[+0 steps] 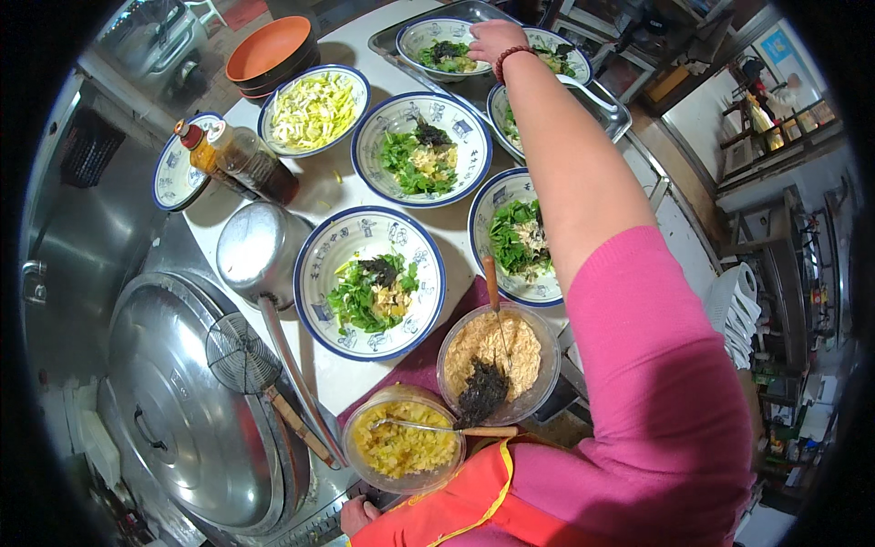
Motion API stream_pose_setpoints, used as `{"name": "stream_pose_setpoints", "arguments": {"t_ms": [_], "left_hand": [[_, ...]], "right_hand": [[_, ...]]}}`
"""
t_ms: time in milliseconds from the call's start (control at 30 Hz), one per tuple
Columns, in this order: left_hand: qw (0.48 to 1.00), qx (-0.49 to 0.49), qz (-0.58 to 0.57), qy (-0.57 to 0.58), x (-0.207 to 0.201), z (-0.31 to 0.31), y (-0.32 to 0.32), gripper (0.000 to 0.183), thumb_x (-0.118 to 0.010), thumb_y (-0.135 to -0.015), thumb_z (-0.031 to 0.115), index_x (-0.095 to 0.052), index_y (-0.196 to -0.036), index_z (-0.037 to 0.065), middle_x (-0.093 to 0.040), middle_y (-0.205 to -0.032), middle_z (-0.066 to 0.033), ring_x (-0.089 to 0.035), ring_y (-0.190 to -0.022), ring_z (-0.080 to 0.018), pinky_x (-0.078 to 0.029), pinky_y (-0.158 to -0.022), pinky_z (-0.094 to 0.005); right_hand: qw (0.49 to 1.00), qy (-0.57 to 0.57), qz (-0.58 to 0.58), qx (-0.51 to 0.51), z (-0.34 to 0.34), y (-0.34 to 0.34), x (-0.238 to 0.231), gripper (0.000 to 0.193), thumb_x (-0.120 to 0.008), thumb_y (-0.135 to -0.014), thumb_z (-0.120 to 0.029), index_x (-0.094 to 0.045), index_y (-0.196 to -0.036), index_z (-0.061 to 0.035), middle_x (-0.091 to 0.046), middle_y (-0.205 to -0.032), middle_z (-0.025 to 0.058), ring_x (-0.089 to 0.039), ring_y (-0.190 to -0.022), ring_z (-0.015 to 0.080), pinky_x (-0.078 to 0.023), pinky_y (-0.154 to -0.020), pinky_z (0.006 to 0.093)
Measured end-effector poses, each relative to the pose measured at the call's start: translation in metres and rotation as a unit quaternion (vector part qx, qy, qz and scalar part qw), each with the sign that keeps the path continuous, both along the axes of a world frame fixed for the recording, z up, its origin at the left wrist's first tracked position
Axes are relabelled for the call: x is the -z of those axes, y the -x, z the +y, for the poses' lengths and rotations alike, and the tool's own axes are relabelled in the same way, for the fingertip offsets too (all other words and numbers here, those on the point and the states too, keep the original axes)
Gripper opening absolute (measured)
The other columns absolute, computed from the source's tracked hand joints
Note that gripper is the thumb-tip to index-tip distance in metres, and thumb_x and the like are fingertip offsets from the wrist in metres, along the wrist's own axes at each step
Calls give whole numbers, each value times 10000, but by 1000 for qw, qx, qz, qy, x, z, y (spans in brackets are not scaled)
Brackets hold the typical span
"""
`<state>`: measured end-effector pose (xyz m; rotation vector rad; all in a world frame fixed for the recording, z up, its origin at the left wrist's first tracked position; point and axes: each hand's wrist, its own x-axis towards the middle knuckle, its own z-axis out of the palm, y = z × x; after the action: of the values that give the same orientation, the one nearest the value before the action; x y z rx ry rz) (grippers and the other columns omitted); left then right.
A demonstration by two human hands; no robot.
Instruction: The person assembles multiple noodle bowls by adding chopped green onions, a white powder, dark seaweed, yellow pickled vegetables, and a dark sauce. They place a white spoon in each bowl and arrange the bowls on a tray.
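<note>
My right hand [497,41] reaches far forward over the right rim of a patterned bowl [415,35] on a metal tray, fingers bent down and drawn together. Whatever they pinch is hidden. Greens and dark shreds [447,53] lie in that bowl. Low in view, my left hand [357,516] is beside the apron [437,501], mostly hidden, near a tub of chopped yellow pickle [406,447] with a spoon [447,427] across it. Behind this tub stands another tub [550,365] of pale tan flakes and dark shredded seaweed [483,387], with a wooden-handled utensil [491,283] in it.
Several blue-rimmed bowls [314,283] of greens stand on the white table. A bowl of shredded cabbage [314,109], bottles [260,169] and orange bowls [269,50] are at far left. A lidded pot [182,401], wire skimmer [243,354] and metal ladle pot [260,246] are nearer left.
</note>
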<state>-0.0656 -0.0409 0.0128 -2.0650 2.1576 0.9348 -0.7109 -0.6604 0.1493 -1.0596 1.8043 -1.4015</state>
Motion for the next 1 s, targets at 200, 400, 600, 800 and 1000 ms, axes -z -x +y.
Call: {"name": "stream_pose_setpoints", "arguments": {"t_ms": [200, 400, 600, 800, 1000], "left_hand": [[984, -23, -80, 159, -11, -1, 32, 134, -580, -786, 124, -622, -894, 57, -591, -750, -162, -576, -649, -357, -472, -562, -444], [986, -73, -11, 151, -20, -3, 39, 127, -542, -824, 119, -629, -877, 45, -607, -810, -146, -597, -750, -349, -489, -684, -428], [988, -89, -10, 128, -38, -7, 49, 148, -542, -838, 160, -624, -872, 41, -615, -843, -141, -600, -812, -332, -484, -726, -431], [985, -118, -6, 124, -38, -2, 50, 181, -536, -859, 210, -630, -874, 56, -628, -875, -138, -603, -842, -338, -484, -737, -442], [985, -101, -14, 141, -34, -1, 46, 200, -530, -865, 231, -636, -864, 61, -633, -870, -140, -609, -832, -343, -486, -720, -452]], "right_hand": [[985, -21, -48, -166, 72, -64, -39, 105, -580, -846, -87, -620, -872, 7, -615, -749, 62, -601, -627, 148, -499, -539, 273], [901, 16, 141, -410, 282, -212, -89, 190, -524, -820, -47, -659, -951, -19, -640, -781, 94, -603, -641, 189, -517, -615, 356], [681, 60, 415, -601, 433, -326, -34, 113, -597, -760, -135, -660, -818, -62, -631, -825, 133, -659, -785, 319, -545, -684, 416], [670, 61, 496, -549, 463, -349, 3, 157, -591, -775, -140, -682, -839, -29, -637, -895, 161, -664, -821, 330, -547, -695, 413], [757, -8, 384, -529, 449, -345, 5, 147, -600, -762, -149, -671, -839, -47, -648, -816, 171, -655, -807, 332, -521, -705, 430]]}}
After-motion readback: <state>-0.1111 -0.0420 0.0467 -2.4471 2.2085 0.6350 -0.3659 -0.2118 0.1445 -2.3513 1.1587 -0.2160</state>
